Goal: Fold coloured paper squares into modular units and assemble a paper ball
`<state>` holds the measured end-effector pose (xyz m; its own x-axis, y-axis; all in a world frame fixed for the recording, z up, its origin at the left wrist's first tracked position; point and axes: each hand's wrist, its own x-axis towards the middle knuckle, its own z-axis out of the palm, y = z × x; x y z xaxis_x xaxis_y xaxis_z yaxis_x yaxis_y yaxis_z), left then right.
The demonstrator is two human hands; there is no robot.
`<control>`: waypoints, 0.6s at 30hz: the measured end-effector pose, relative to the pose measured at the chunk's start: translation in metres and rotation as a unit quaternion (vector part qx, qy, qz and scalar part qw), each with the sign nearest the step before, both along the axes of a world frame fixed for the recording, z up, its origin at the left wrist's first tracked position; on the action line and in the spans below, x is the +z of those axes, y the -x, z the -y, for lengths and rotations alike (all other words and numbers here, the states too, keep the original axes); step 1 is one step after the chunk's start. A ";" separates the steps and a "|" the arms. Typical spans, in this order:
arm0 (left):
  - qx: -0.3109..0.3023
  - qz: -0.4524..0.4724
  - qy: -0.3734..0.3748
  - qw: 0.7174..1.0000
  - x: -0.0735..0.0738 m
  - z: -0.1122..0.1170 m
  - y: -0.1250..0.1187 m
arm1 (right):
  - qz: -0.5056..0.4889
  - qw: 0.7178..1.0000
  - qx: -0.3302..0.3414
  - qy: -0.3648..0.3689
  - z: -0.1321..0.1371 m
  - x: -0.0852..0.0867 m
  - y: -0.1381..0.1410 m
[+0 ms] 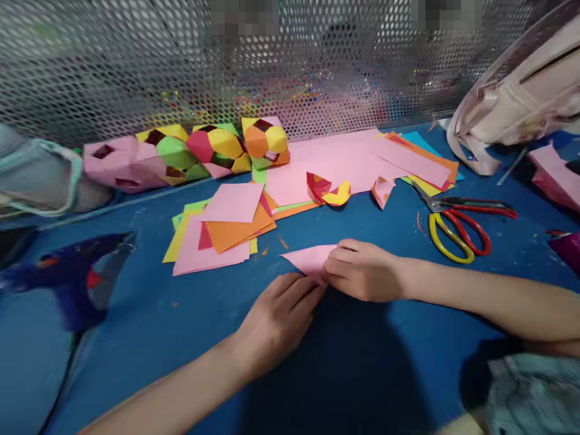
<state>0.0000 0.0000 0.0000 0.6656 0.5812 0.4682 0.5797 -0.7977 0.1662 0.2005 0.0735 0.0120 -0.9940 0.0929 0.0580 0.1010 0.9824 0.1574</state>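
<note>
Pink paper [310, 258] on bench [181, 344], tip pointing left, just beyond L hand [281, 315], fingertips touching its near edge (can't tell grip); on cam I've R hand [362, 272] curled closed on its R end.

The left forearm [176, 393], bare, is extended obliquely from the lower edge of the view; the right forearm [480, 296], also bare, is brought in almost level from the right edge. The left hand [281, 317] is held with its back turned upward, its fingers laid side by side and gently bent. The right hand [362, 270] is placed slightly farther forward, its fingers curled inward and bunched. The fingertips of both hands are brought close together; the thumbs cannot be clearly distinguished.
</note>
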 end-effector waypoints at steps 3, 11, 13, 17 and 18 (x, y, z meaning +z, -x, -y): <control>0.013 -0.001 0.006 1.000 -0.002 0.000 -0.001 | 0.003 1.000 0.000 -0.003 0.001 0.002 -0.002; 0.039 -0.028 0.051 0.998 0.003 0.001 -0.006 | -0.007 0.999 -0.014 0.034 0.000 0.002 -0.003; 0.050 -0.035 0.051 0.997 0.004 0.003 -0.009 | -0.019 0.997 -0.039 0.066 -0.001 0.001 -0.004; 0.059 -0.046 0.028 0.997 0.003 0.008 -0.017 | -0.052 0.986 -0.089 0.130 -0.005 -0.001 -0.007; 0.056 -0.043 0.019 0.997 0.001 0.008 -0.018 | -0.054 0.984 -0.094 0.139 -0.006 -0.001 -0.006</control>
<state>0.0181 -0.0081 0.0014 0.6326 0.6698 0.3889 0.6779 -0.7216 0.1403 0.2069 0.0799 0.0110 -0.9470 0.3024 0.1083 0.2870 0.9480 -0.1374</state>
